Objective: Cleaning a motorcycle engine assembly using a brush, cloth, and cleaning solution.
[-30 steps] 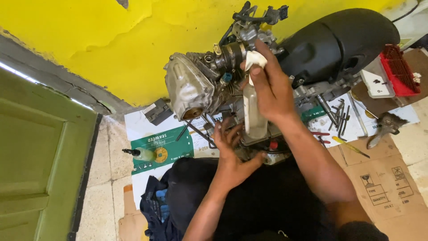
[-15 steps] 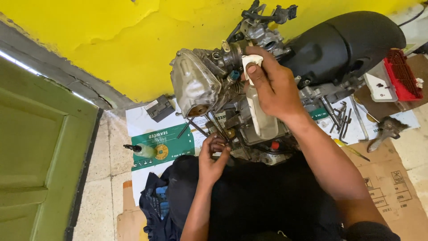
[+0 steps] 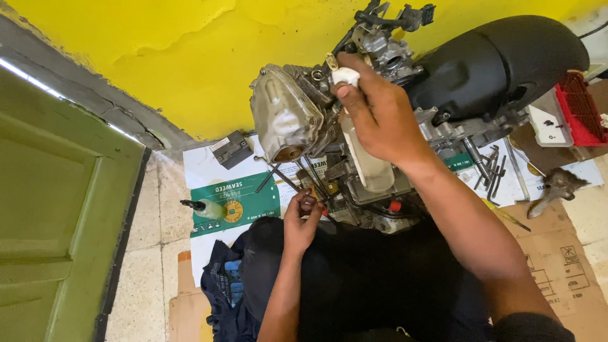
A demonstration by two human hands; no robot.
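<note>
**Two hands on a stripped engine**

Nearest the camera, dark trousers (image 3: 354, 278) fill the bottom of the view, the person sitting low on the floor with flattened cardboard (image 3: 557, 259) under the right side. Just above the lap, the left hand (image 3: 301, 218) sits down at the underside of the engine (image 3: 304, 120), fingers (image 3: 306, 204) pinched together on something small by the thin dark rods (image 3: 285, 180) that hang from the casing. What exactly is pinched is too small to tell.

Up a level, the right hand (image 3: 380, 117) wraps firmly round a pale translucent squeeze bottle (image 3: 370, 168), gripping its upper half, thumb side toward the white nozzle (image 3: 346, 76), which points up into the top of the engine block. The bottle's body hangs down below the palm, right against the engine's middle.

To the left on the floor lies a green printed sheet (image 3: 237, 202) with a small clear bottle with a black tip (image 3: 204, 208) lying on its edge, and a small dark grey block (image 3: 232, 149) just beyond it. To the right, loose metal tools (image 3: 491, 168) lie on white paper, a rusty pair of pliers (image 3: 557, 187) nearby, and a red crate (image 3: 579, 111) at the edge.

Behind the engine, a black rounded cover (image 3: 500, 63) bulges rightward. Farthest back, the yellow wall (image 3: 158, 57), with a green door (image 3: 57, 209) on the left.
</note>
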